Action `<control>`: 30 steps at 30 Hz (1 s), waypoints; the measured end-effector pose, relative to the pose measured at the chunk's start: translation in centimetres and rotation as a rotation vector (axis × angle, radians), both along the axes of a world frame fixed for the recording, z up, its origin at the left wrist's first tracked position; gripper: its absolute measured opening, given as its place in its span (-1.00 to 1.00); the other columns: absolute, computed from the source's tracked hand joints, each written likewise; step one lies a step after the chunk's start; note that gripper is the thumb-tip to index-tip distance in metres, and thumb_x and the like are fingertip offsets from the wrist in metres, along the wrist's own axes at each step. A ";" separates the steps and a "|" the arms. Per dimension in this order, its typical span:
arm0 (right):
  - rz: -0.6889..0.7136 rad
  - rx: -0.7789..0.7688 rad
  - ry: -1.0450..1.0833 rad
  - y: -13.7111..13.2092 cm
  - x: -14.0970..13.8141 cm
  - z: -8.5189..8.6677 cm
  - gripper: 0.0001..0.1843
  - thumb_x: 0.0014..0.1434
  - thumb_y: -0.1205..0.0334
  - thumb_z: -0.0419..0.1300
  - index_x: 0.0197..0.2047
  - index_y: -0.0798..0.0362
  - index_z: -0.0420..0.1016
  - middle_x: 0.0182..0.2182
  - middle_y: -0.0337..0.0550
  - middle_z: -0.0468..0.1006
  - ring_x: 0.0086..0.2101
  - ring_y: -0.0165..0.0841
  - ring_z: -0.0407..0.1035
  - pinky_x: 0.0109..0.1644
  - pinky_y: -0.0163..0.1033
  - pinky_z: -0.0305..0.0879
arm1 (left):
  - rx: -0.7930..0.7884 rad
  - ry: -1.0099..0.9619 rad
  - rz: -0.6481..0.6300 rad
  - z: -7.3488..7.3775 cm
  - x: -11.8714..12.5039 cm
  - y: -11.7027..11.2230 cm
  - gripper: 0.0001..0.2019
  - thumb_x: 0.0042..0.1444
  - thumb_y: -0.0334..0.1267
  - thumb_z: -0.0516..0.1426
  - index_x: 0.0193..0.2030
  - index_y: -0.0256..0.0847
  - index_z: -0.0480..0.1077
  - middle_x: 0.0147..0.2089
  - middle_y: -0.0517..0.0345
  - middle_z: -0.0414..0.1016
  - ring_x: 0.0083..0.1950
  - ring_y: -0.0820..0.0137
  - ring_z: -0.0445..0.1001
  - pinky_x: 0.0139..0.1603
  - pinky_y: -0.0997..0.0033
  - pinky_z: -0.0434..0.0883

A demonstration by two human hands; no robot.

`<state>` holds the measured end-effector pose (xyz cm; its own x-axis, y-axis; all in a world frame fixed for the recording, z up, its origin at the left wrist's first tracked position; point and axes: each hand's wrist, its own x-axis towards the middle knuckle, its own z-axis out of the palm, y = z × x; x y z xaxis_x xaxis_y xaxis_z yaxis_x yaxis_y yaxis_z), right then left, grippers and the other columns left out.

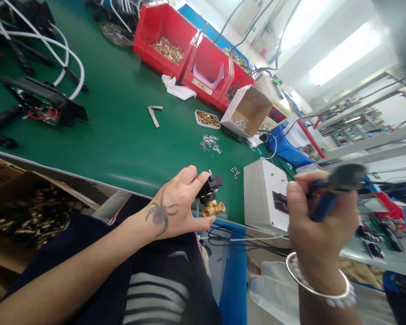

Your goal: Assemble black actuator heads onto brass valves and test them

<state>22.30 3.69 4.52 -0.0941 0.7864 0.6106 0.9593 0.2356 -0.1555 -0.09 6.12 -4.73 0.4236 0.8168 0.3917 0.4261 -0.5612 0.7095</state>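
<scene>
My left hand [176, 203] is closed around a small brass valve [212, 208] with a black plastic housing [210, 187] on top. It holds the valve at the front edge of the green bench, thumb by the brass body and fingers at the housing. To the right, my right hand [325, 216] is raised and grips a blue-handled tool [325, 205] with a dark rounded end. Motion blur hides the tool's exact kind. A few small screws [235, 172] and a heap of silvery metal clips [210, 143] lie beyond the valve.
Red bins [165, 40] with brass parts line the back, near a small tray of brass pieces [207, 119] and a cardboard box [246, 110]. A white control box [265, 194] stands between my hands. Cabled black units [43, 101] lie left; a carton [20, 212] sits below.
</scene>
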 end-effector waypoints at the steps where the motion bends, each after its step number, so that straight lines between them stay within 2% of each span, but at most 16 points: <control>1: 0.008 0.002 0.000 0.0 0.0 -0.1 -0.87 0.26 0.27 0.15 -0.10 -0.05 0.41 -0.35 -0.20 0.45 -0.41 -0.30 0.38 -0.30 -0.19 0.32 | 0.004 0.005 0.002 0.0 0.0 0.0 -0.38 -0.02 -0.10 0.29 0.17 -0.23 0.27 -0.13 0.09 0.32 -0.13 0.23 0.40 -0.13 0.20 0.51; 2: 0.064 -0.093 -0.040 0.0 0.0 -0.3 -0.86 0.25 0.29 0.14 -0.10 -0.05 0.41 -0.37 -0.20 0.44 -0.43 -0.30 0.37 -0.33 -0.20 0.32 | 0.008 0.010 0.004 -0.1 0.1 0.0 -0.39 -0.02 -0.10 0.30 0.16 -0.22 0.27 -0.13 0.10 0.32 -0.13 0.23 0.40 -0.12 0.20 0.51; 4: 0.231 -0.399 -0.179 0.0 0.1 -0.4 -0.81 0.21 0.36 0.12 -0.13 -0.05 0.43 -0.41 -0.21 0.45 -0.46 -0.31 0.37 -0.41 -0.24 0.27 | 0.009 0.010 0.007 -0.1 0.1 0.0 -0.40 -0.02 -0.10 0.30 0.15 -0.21 0.28 -0.14 0.10 0.32 -0.12 0.23 0.41 -0.11 0.20 0.51; 5: 0.273 -0.485 -0.219 0.0 0.1 -0.4 -0.80 0.19 0.39 0.11 -0.15 -0.05 0.44 -0.42 -0.22 0.45 -0.46 -0.31 0.37 -0.42 -0.25 0.25 | 0.010 0.007 0.006 -0.1 0.1 0.1 -0.40 -0.02 -0.10 0.30 0.15 -0.22 0.28 -0.14 0.10 0.32 -0.12 0.22 0.41 -0.11 0.19 0.52; 6: 0.255 -0.461 -0.210 0.0 0.1 -0.3 -0.79 0.18 0.40 0.12 -0.15 -0.05 0.45 -0.43 -0.23 0.46 -0.47 -0.32 0.36 -0.42 -0.26 0.24 | 0.012 0.002 0.006 -0.1 0.1 0.1 -0.40 -0.02 -0.10 0.30 0.15 -0.23 0.28 -0.13 0.09 0.32 -0.12 0.22 0.41 -0.11 0.18 0.52; 9: 0.060 -0.102 -0.037 -0.2 -0.1 -0.4 -0.83 0.23 0.36 0.15 -0.11 -0.04 0.42 -0.37 -0.21 0.47 -0.43 -0.33 0.37 -0.35 -0.25 0.28 | 0.016 0.000 0.002 0.0 0.0 0.1 -0.38 -0.02 -0.09 0.30 0.16 -0.28 0.29 -0.12 0.06 0.32 -0.12 0.21 0.41 -0.12 0.15 0.53; 10: 0.053 -0.082 -0.014 -0.3 -0.1 -0.6 -0.83 0.23 0.35 0.15 -0.11 -0.03 0.41 -0.36 -0.21 0.48 -0.43 -0.33 0.37 -0.34 -0.25 0.29 | 0.016 0.005 0.001 0.0 0.0 0.1 -0.38 -0.02 -0.08 0.30 0.16 -0.28 0.29 -0.12 0.06 0.32 -0.12 0.21 0.41 -0.12 0.15 0.53; 11: 0.089 -0.152 -0.030 -0.3 -0.2 -0.9 -0.82 0.22 0.37 0.14 -0.11 -0.03 0.41 -0.36 -0.20 0.48 -0.43 -0.33 0.38 -0.35 -0.25 0.29 | 0.014 0.010 0.002 0.0 0.0 0.1 -0.38 -0.01 -0.08 0.30 0.16 -0.29 0.29 -0.12 0.06 0.32 -0.12 0.21 0.41 -0.12 0.15 0.53; 14: 0.246 -0.530 -0.166 -0.2 -0.2 -1.5 -0.75 0.14 0.44 0.09 -0.14 -0.02 0.43 -0.40 -0.21 0.46 -0.43 -0.32 0.39 -0.39 -0.26 0.27 | -0.005 0.010 -0.004 0.1 0.0 0.2 -0.38 -0.01 -0.10 0.30 0.16 -0.31 0.31 -0.13 0.06 0.32 -0.13 0.21 0.41 -0.12 0.16 0.54; 15: 0.236 -0.553 -0.164 -0.2 -0.2 -1.5 -0.75 0.15 0.43 0.09 -0.13 -0.01 0.43 -0.40 -0.21 0.45 -0.43 -0.32 0.39 -0.38 -0.26 0.28 | -0.015 0.002 -0.011 0.2 0.0 0.3 -0.38 -0.01 -0.10 0.30 0.16 -0.32 0.31 -0.13 0.06 0.31 -0.13 0.22 0.41 -0.13 0.17 0.54; 17: 0.169 -0.456 -0.102 -0.5 0.0 -1.0 -0.80 0.23 0.35 0.13 -0.07 0.01 0.41 -0.40 -0.22 0.43 -0.44 -0.35 0.36 -0.35 -0.26 0.31 | -0.041 -0.014 -0.018 0.4 -0.2 0.2 -0.38 -0.01 -0.10 0.30 0.16 -0.32 0.32 -0.13 0.06 0.31 -0.13 0.22 0.42 -0.14 0.18 0.54; 19: 0.158 -0.401 -0.102 -1.2 0.3 -0.2 -0.75 0.27 0.25 0.17 0.02 0.02 0.38 -0.34 -0.19 0.45 -0.40 -0.33 0.39 -0.29 -0.24 0.36 | -0.070 -0.026 -0.017 0.7 -0.5 -0.3 -0.38 0.00 -0.09 0.29 0.19 -0.29 0.31 -0.12 0.07 0.31 -0.14 0.24 0.43 -0.14 0.19 0.54; 22: 0.241 -0.462 -0.264 -2.6 0.3 1.0 -0.64 0.25 0.21 0.21 0.10 0.04 0.38 -0.16 -0.04 0.49 -0.19 -0.22 0.46 -0.14 -0.16 0.42 | -0.114 -0.020 -0.020 1.6 -1.5 -1.7 -0.39 0.01 -0.13 0.28 0.21 -0.20 0.28 -0.10 0.11 0.33 -0.16 0.29 0.45 -0.14 0.24 0.53; 24: 0.283 -0.504 -0.337 -3.6 0.1 1.6 -0.62 0.24 0.22 0.21 0.12 0.05 0.39 -0.10 0.00 0.49 -0.12 -0.18 0.46 -0.10 -0.14 0.43 | -0.141 -0.002 -0.040 2.4 -2.3 -3.0 -0.41 -0.01 -0.16 0.27 0.19 -0.12 0.30 -0.10 0.15 0.34 -0.17 0.32 0.46 -0.15 0.27 0.52; 30: 0.332 -0.518 -0.366 -5.6 -0.8 2.9 -0.65 0.26 0.24 0.18 0.11 0.09 0.40 -0.12 0.02 0.50 -0.18 -0.21 0.48 -0.16 -0.17 0.44 | -0.190 0.062 -0.068 4.2 -3.5 -6.0 -0.42 -0.04 -0.20 0.22 0.18 -0.10 0.29 -0.05 0.13 0.38 -0.12 0.29 0.49 -0.13 0.28 0.51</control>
<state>21.46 -1.87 7.40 -0.5058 0.8612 0.0497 0.8621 0.5067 -0.0084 -3.54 0.16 -0.52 0.4989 0.8419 0.2054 0.4374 -0.4492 0.7790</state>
